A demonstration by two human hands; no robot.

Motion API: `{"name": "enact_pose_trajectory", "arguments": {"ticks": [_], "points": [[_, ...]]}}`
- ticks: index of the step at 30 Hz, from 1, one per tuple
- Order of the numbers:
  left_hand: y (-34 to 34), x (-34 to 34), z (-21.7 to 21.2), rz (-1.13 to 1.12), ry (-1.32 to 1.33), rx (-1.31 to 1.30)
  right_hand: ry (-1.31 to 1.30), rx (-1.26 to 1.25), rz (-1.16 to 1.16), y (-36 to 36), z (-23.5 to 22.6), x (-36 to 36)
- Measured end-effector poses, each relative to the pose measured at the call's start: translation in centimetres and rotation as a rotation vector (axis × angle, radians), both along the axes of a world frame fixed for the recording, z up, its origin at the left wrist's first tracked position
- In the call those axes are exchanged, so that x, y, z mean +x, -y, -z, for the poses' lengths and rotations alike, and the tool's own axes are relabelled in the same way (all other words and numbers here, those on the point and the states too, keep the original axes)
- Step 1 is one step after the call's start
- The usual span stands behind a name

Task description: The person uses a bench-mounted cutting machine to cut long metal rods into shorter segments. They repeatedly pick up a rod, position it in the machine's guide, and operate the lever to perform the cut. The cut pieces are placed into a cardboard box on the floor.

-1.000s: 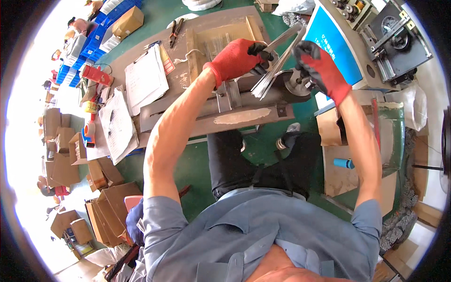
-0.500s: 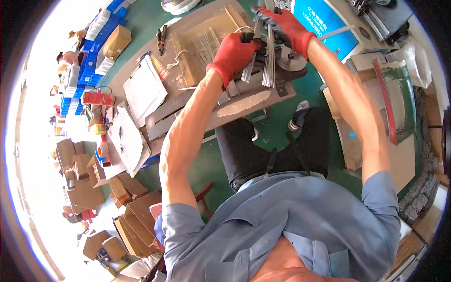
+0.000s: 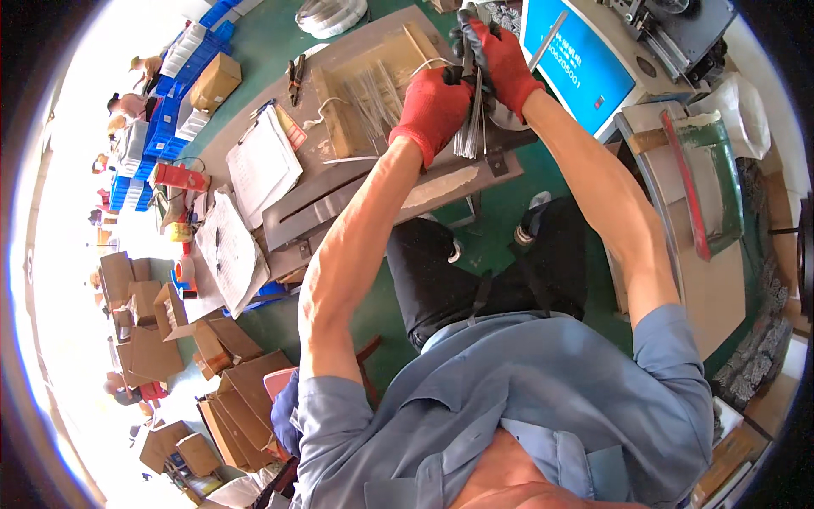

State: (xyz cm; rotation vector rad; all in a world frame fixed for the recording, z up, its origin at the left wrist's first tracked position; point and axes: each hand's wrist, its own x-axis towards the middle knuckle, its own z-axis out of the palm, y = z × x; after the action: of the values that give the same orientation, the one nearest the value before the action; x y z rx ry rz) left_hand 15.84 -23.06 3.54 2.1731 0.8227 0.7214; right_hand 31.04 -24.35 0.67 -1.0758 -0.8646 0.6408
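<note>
My left hand (image 3: 434, 109), in a red work glove with dark fingers, is closed round a bundle of thin straight metal rods (image 3: 468, 142). The rods' lower ends stick out below the glove, over the table's near edge. My right hand (image 3: 502, 69), gloved alike, is up against the left one and closed round the upper part of the same bundle. Its fingers hide most of the rods' upper ends. Just left of my hands, more thin rods (image 3: 370, 95) lie loose in a shallow wooden tray (image 3: 329, 114) on the table.
Pliers (image 3: 295, 78), a clipboard with papers (image 3: 264, 161) and a slotted metal bar (image 3: 318, 212) lie on the table's left part. A machine with a blue screen (image 3: 577, 59) stands at the right. Cardboard boxes (image 3: 153, 348) are stacked at far left; a wire coil (image 3: 331, 15) lies behind.
My right hand has moved left and closer to my left hand. The rods, spread in two bunches before, now hang together in one. My left hand has shifted slightly right.
</note>
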Motion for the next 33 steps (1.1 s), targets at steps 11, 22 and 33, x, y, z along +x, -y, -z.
{"name": "enact_pose_trajectory", "arguments": {"ticks": [11,22,33], "points": [[-1.2,-0.3,0.6,-0.012,-0.043,0.006,0.049,-0.124,0.08,-0.1,-0.5,-0.6],[-11.4,-5.1,-1.3,-0.02,0.025,0.531,0.818,0.049,-0.195,-3.1,-6.5,-0.6],[-19.4,-4.8,10.7,0.135,-0.56,0.816,1.787,0.069,-0.547,-10.2,6.2,-2.1]]}}
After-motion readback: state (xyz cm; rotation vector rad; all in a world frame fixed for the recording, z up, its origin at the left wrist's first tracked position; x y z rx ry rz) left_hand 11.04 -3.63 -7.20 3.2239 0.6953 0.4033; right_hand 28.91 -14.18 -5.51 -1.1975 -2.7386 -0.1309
